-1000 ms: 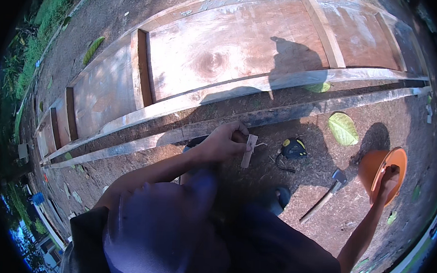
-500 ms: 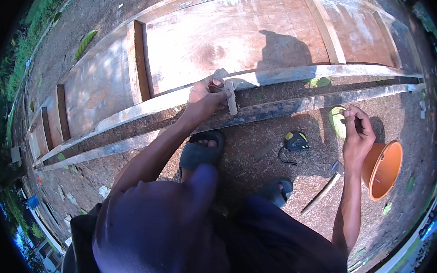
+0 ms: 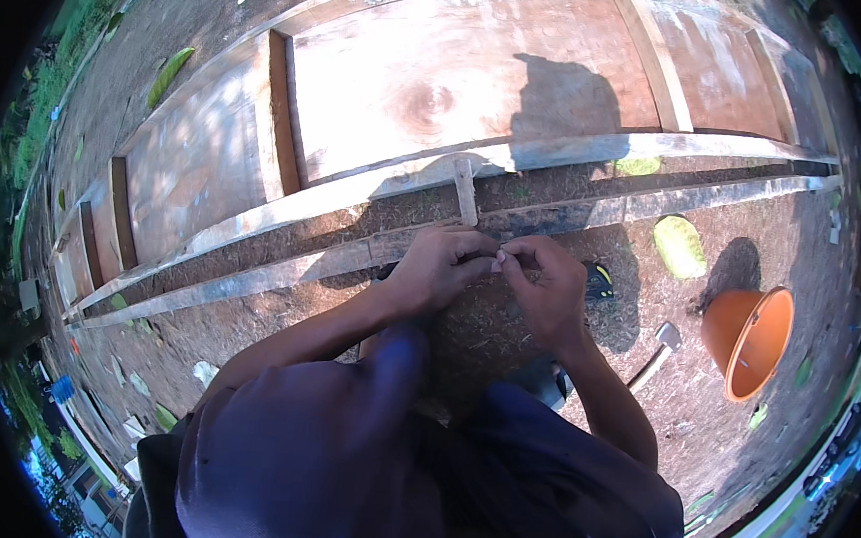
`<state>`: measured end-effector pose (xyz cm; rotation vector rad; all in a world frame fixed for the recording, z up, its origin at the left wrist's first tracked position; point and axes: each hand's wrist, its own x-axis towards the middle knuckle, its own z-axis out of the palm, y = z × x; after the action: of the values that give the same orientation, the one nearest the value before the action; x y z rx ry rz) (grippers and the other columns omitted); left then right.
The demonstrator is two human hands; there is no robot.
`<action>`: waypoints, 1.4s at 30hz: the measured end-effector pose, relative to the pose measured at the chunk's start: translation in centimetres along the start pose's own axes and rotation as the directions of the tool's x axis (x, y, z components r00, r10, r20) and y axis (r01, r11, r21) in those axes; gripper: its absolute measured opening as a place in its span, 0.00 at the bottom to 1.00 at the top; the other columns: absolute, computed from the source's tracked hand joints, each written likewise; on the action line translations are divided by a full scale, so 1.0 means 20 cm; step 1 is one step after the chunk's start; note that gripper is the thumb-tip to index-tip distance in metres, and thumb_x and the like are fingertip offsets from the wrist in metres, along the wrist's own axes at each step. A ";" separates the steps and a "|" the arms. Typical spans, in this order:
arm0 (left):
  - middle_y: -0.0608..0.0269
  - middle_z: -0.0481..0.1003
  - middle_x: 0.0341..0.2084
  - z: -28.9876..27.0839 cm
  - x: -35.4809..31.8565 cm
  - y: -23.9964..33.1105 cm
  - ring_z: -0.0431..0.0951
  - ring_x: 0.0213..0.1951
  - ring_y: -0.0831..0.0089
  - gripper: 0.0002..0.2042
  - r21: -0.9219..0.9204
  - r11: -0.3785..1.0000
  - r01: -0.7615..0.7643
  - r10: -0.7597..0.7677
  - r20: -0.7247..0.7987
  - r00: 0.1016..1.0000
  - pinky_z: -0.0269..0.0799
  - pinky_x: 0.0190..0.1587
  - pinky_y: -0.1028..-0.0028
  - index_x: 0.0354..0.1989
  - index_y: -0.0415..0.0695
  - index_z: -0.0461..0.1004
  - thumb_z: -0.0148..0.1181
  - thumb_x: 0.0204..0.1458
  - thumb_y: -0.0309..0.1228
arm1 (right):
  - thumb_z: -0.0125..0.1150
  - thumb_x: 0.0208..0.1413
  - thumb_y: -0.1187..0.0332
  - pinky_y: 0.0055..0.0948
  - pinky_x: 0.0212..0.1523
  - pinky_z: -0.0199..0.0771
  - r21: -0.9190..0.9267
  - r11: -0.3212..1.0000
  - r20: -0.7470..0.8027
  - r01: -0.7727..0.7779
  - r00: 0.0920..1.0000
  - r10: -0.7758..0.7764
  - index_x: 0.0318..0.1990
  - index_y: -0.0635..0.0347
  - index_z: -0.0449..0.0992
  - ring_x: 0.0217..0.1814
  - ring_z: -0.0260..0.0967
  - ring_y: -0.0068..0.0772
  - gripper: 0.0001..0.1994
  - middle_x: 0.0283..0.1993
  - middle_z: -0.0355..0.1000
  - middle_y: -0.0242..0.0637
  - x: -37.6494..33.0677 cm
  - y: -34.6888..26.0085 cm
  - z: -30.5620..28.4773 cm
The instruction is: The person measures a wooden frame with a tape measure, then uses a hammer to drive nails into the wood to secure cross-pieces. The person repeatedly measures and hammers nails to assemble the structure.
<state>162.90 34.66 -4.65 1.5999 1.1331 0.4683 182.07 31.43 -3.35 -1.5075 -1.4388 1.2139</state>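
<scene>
Brings right hand (image 3: 551,288) to left hand (image 3: 438,271), pinching narrowly with both (cannot tell what), with wooden strip (image 3: 466,192) released at near edge of frame (image 3: 694,145), likely for finer work.

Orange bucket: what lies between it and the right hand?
In the head view, a wooden-handled, metal-headed tool lies there; nearer the right hand, a black-and-yellow tape measure shows, partly hidden behind it.
</scene>
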 end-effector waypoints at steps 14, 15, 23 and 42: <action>0.56 0.82 0.32 -0.10 0.09 -0.10 0.81 0.36 0.65 0.11 -0.138 0.981 0.133 -0.142 -0.053 0.988 0.76 0.42 0.68 0.48 0.38 0.78 0.62 0.62 0.32 | 0.68 0.58 0.75 0.31 0.40 0.82 -0.217 0.895 -0.609 -0.389 0.771 0.187 0.50 0.64 0.78 0.43 0.79 0.35 0.13 0.45 0.78 0.41 -0.61 0.49 -0.32; 0.60 0.82 0.31 -0.14 0.11 -0.11 0.79 0.35 0.73 0.10 -0.295 0.939 0.174 -0.219 -0.128 0.967 0.75 0.41 0.70 0.46 0.38 0.79 0.62 0.62 0.32 | 0.68 0.58 0.75 0.31 0.39 0.82 -0.294 0.838 -0.666 -0.459 0.728 0.165 0.54 0.64 0.76 0.46 0.79 0.35 0.16 0.50 0.76 0.43 -0.68 0.60 -0.39; 0.68 0.79 0.31 -0.26 0.27 -0.23 0.73 0.35 0.82 0.07 -0.178 0.981 0.074 -0.126 -0.303 0.945 0.71 0.42 0.76 0.40 0.38 0.80 0.62 0.64 0.30 | 0.73 0.55 0.63 0.48 0.52 0.78 -0.341 0.617 -0.767 -0.709 0.589 0.254 0.63 0.61 0.68 0.53 0.75 0.52 0.30 0.57 0.70 0.55 -1.10 0.99 -0.53; 0.67 0.79 0.31 -0.24 0.30 -0.27 0.74 0.37 0.79 0.09 -0.166 0.983 0.083 -0.134 -0.321 0.938 0.71 0.44 0.74 0.39 0.39 0.79 0.62 0.64 0.33 | 0.73 0.53 0.61 0.49 0.56 0.72 -0.216 0.626 -0.819 -0.750 0.488 0.303 0.58 0.66 0.71 0.51 0.70 0.53 0.28 0.49 0.71 0.53 -1.15 0.96 -0.61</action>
<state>159.73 42.11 -9.21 1.3500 1.3957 0.7519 201.23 7.61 -14.22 -2.6476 -0.7334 0.3114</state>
